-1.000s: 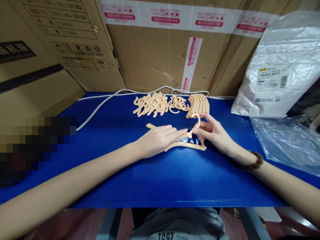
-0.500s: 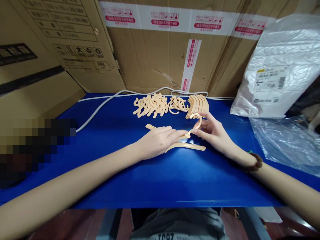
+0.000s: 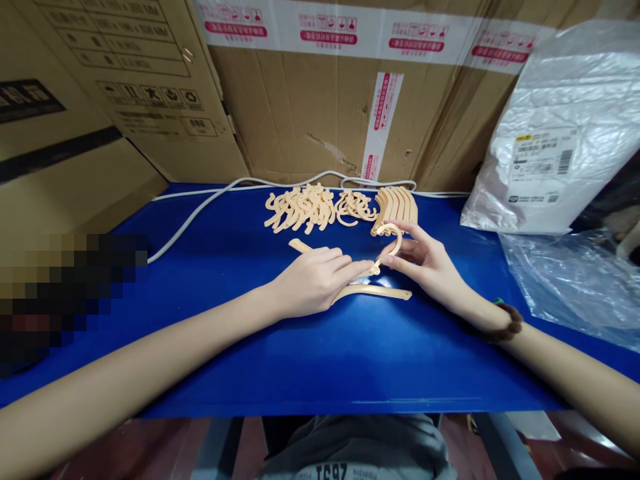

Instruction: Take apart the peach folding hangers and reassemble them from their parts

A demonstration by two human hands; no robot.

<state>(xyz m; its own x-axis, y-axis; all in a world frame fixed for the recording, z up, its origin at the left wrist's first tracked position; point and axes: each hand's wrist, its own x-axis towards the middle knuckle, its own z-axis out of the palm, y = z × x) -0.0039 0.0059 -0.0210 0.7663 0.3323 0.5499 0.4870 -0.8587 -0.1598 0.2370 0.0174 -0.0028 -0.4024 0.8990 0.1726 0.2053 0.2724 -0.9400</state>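
Note:
Cream plastic parts of a clothes hanger are between my hands over the blue table. My left hand (image 3: 315, 280) lies over the hanger body (image 3: 300, 246), fingers closed on it and covering its middle. One end of the body sticks out past the knuckles at upper left, and another arm runs out to the lower right. My right hand (image 3: 425, 263) pinches the curved hanger hook (image 3: 397, 241) between thumb and fingers. The hook's lower end meets the body at my left fingertips. Whether it is fastened there I cannot tell.
Behind my hands lie a heap of curved cream pieces (image 3: 305, 208), a small pile of hooks (image 3: 355, 207) and a row of arms (image 3: 397, 205). A white cable (image 3: 200, 207) runs along the back by cardboard boxes (image 3: 300, 120). At right are a white plastic bag (image 3: 540, 193) and clear film (image 3: 565, 287).
My left fingers have curled a little more around the hanger body. The hook in my right hand has shifted very slightly left. The camera view has moved slightly too.

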